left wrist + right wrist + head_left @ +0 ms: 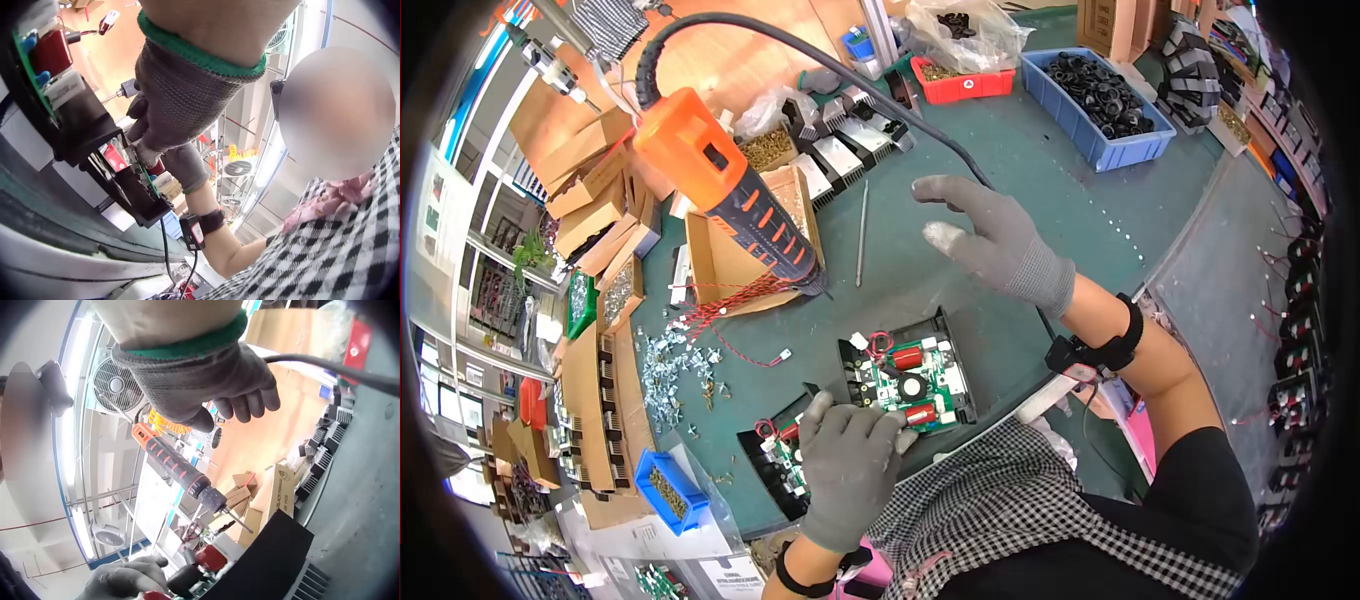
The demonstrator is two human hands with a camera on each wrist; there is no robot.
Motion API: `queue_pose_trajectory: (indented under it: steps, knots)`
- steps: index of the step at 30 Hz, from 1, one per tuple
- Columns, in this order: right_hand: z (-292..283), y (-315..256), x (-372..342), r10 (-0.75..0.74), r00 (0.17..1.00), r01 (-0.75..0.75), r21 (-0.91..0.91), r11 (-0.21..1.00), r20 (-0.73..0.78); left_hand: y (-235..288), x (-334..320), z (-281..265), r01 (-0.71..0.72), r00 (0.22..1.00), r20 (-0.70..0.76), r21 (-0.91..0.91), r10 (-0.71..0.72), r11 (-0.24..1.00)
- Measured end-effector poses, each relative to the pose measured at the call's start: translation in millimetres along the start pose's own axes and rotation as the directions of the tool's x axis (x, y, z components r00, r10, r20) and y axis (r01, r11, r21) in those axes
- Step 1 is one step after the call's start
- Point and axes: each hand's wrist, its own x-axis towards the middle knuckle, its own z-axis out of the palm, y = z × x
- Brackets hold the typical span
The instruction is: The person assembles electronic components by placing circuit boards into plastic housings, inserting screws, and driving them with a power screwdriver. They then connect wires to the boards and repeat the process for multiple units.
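Observation:
My gloved left hand [850, 475] grips the near-left edge of a black housing [967, 385], with curled fingers and the thumb at its rim. Inside the housing lies a green circuit board [943, 385] with red parts and a round black part. A second black housing [762, 480] with a board sits to the left, partly hidden by that hand. My gloved right hand [1005, 245] is raised over the table, fingers apart and holding nothing. An orange and black electric screwdriver [765, 225] hangs by its cable to the left of it; its bit points down in the right wrist view.
Red wires [735, 305] and loose metal pieces [670, 375] lie at the left. A cardboard box [710, 265] stands behind the screwdriver. A metal rod [862, 235] lies mid-table. A blue bin [1115, 155] of black parts and a red tray [965, 90] stand at the back.

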Motion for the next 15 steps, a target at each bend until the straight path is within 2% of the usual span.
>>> queue_pose_trajectory:
  steps: [5,8,11,14,15]
  knots:
    - [3.3,0.8,1.4,0.001,1.000,-0.001,-0.005,1.000,-0.010,-6.1,2.9,18.8,0.034,0.999,-0.003,0.020,-0.034,0.999]
    - [4.2,-4.9,2.0,0.028,1.000,-0.028,-0.010,1.000,0.014,-3.5,3.4,24.2,0.042,0.998,0.051,0.015,-0.043,0.999]
    - [10.8,-9.5,12.1,-0.030,0.999,0.030,-0.017,0.999,0.014,-7.3,1.2,22.1,0.041,0.991,0.126,0.022,-0.043,0.999]
    - [27.2,-22.0,29.6,-0.136,0.989,0.135,-0.029,0.990,-0.065,4.7,-1.2,-4.3,0.183,0.980,0.060,0.097,-0.189,0.978]
    - [35.8,-25.9,38.0,-0.178,0.980,0.174,-0.051,0.983,-0.088,4.4,-4.1,-6.3,0.186,0.976,0.091,0.109,-0.197,0.976]
